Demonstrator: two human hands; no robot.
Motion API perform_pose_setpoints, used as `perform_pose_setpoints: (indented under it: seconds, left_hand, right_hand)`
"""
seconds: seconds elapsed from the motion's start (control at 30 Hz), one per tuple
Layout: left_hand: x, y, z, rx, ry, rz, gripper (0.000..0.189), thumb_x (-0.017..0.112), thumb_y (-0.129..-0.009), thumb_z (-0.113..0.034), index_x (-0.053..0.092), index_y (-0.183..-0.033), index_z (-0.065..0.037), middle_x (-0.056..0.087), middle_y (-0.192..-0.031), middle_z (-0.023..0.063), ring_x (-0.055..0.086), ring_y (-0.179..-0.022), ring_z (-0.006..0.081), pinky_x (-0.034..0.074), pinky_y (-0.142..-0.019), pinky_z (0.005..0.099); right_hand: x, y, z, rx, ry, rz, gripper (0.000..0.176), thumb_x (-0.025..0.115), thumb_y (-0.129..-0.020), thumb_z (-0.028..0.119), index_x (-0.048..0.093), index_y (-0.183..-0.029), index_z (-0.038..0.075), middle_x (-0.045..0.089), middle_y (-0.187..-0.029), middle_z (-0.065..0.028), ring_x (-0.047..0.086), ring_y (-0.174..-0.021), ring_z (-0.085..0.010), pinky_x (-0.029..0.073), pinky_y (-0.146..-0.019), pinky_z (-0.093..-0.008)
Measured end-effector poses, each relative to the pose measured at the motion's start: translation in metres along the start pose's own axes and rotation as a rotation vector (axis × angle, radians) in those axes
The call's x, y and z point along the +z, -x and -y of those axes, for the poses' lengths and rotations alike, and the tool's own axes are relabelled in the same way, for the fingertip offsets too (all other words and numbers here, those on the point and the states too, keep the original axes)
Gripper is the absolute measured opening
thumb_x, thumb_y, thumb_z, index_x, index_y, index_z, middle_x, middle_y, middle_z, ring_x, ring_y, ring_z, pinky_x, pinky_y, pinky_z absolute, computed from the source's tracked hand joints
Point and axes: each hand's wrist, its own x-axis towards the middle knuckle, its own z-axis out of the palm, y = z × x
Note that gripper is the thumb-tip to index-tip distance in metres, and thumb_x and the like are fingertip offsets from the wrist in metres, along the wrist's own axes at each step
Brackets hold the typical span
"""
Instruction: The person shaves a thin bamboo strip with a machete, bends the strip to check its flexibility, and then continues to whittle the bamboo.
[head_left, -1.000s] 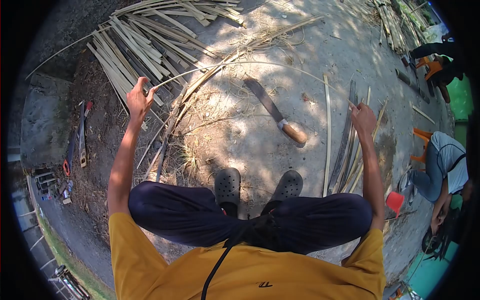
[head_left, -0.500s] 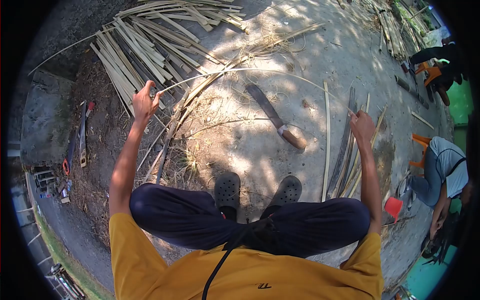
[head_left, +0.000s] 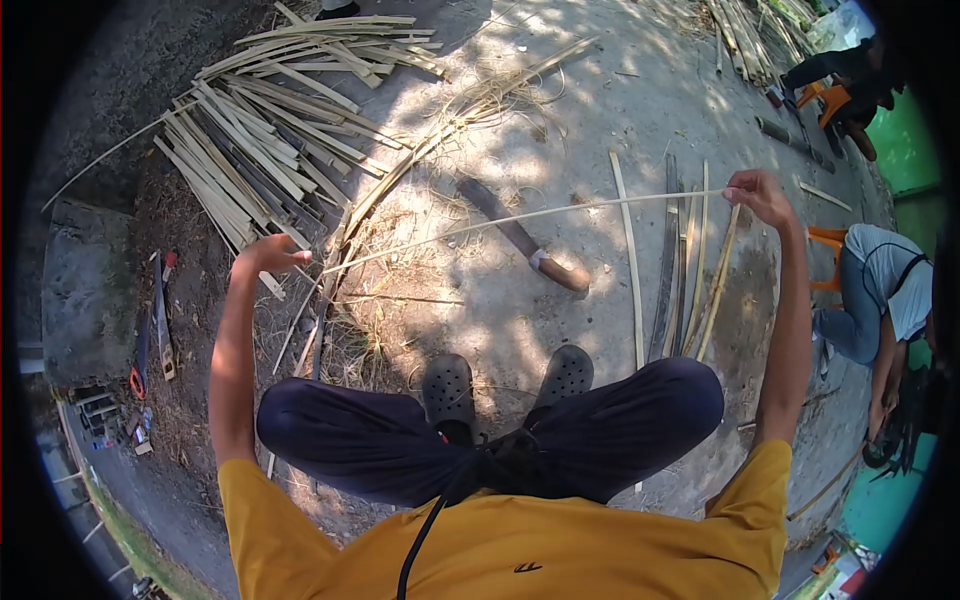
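Observation:
A long, thin, pale bamboo strip (head_left: pixel 520 215) stretches across in front of me, only slightly curved. My right hand (head_left: pixel 762 198) pinches its right end, raised out to the right. The strip's left end hangs just beyond the fingertips of my left hand (head_left: pixel 272 254), with a small gap showing. That hand points inward, fingers loosely extended, and appears to hold nothing. Below the strip, a machete (head_left: pixel 515 232) with a wooden handle lies on the ground, its blade partly crossed by the strip.
Piled bamboo slats (head_left: pixel 250 150) spread at upper left. More slats (head_left: pixel 690 270) lie to the right. A saw (head_left: pixel 162 320) rests at far left. Fine shavings (head_left: pixel 350 330) litter the ground. At right, a person (head_left: pixel 885 290) bends forward near an orange chair (head_left: pixel 826 250).
The strip has gone from a high arch to nearly straight. Its left end has come away from my left hand, which moved lower. My right hand has moved outward and up with the strip.

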Motion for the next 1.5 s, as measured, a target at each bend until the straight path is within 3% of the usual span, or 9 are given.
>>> perform_pose_setpoints:
  seconds: [0.27,0.37,0.47,0.73,1.03,1.17,1.27,1.37,1.5]
  left_hand:
    - [-0.114,0.092,-0.283,0.614,0.343,-0.39,0.045,0.065,-0.104,-0.043,0.067,-0.125,-0.003,0.073,-0.114,0.0136,0.071,-0.104,0.0214,0.06,-0.087,0.0392]
    - [-0.091,0.117,-0.338,0.869,0.746,0.089,0.045,0.061,-0.107,-0.046,0.069,-0.124,-0.005,0.073,-0.112,0.0088,0.07,-0.101,0.0165,0.06,-0.084,0.0341]
    - [-0.05,0.106,-0.364,0.861,0.88,0.589,0.053,0.055,-0.11,-0.046,0.058,-0.142,-0.005,0.071,-0.124,0.0126,0.069,-0.113,0.0206,0.059,-0.094,0.0342]
    - [0.0,0.055,-0.44,0.819,1.72,0.194,0.076,0.055,-0.11,-0.043,0.019,-0.165,-0.005,0.05,-0.154,0.0244,0.053,-0.142,0.0334,0.052,-0.113,0.044]
    - [0.084,0.021,-0.447,0.456,1.51,-0.573,0.025,0.072,-0.101,-0.026,0.063,-0.103,-0.003,0.063,-0.082,0.001,0.056,-0.071,0.0093,0.051,-0.068,0.0276]
    - [0.148,0.01,-0.423,0.302,1.4,-0.608,0.035,0.074,-0.1,-0.032,0.062,-0.111,-0.002,0.066,-0.089,0.0041,0.059,-0.075,0.011,0.051,-0.07,0.0276]
    - [0.177,-0.01,-0.415,0.053,1.364,-0.489,0.045,0.07,-0.101,-0.042,0.06,-0.118,-0.001,0.067,-0.095,0.007,0.063,-0.08,0.0136,0.053,-0.071,0.0291]
    - [0.166,-0.011,-0.409,0.195,1.665,0.233,0.055,0.053,-0.109,-0.047,0.052,-0.136,0.001,0.068,-0.109,0.0139,0.071,-0.092,0.0216,0.062,-0.082,0.0375]
    - [0.175,-0.026,-0.403,0.156,1.738,0.282,0.039,0.044,-0.114,-0.031,0.06,-0.128,0.001,0.069,-0.101,0.0118,0.071,-0.082,0.0208,0.064,-0.078,0.0377]
  right_hand:
    - [-0.045,-0.055,0.069,-0.175,0.171,0.027,0.033,0.079,-0.094,0.035,0.074,-0.09,0.003,0.067,-0.075,-0.0012,0.064,-0.073,-0.0116,0.051,-0.066,-0.0308]
    - [-0.059,-0.045,0.078,-0.122,0.138,-0.026,0.034,0.076,-0.097,0.039,0.074,-0.091,0.006,0.068,-0.079,0.0016,0.065,-0.076,-0.0087,0.051,-0.066,-0.0283]
    - [-0.065,-0.031,0.064,-0.04,0.101,-0.06,0.031,0.075,-0.098,0.04,0.073,-0.091,0.01,0.069,-0.082,0.0039,0.065,-0.077,-0.0061,0.051,-0.07,-0.026]
    - [0.112,0.014,-0.017,0.311,-0.559,-0.064,0.03,0.072,-0.101,0.04,0.075,-0.101,0.01,0.073,-0.092,-0.0001,0.07,-0.084,-0.0114,0.057,-0.077,-0.0294]
    - [0.386,0.096,-0.027,0.526,-1.265,0.353,0.026,0.066,-0.106,0.035,0.068,-0.106,0.009,0.068,-0.102,0.0001,0.064,-0.09,-0.0099,0.053,-0.081,-0.0287]
    - [0.437,0.11,-0.013,0.594,-1.45,0.471,0.026,0.065,-0.107,0.033,0.067,-0.108,0.008,0.066,-0.102,0.0002,0.063,-0.087,-0.0091,0.054,-0.08,-0.0286]
    - [0.446,0.1,0.014,0.571,-1.413,0.527,0.026,0.064,-0.107,0.033,0.066,-0.109,0.007,0.066,-0.102,-0.0002,0.063,-0.086,-0.009,0.054,-0.079,-0.0282]
    - [0.446,0.087,0.035,0.516,-1.248,0.624,0.026,0.066,-0.106,0.033,0.067,-0.108,0.008,0.068,-0.103,-0.0013,0.065,-0.088,-0.0099,0.055,-0.08,-0.0281]
    - [0.434,0.078,0.042,0.345,-1.004,0.805,0.039,0.062,-0.107,0.043,0.069,-0.117,0.006,0.07,-0.109,-0.0027,0.066,-0.095,-0.0104,0.055,-0.084,-0.0285]
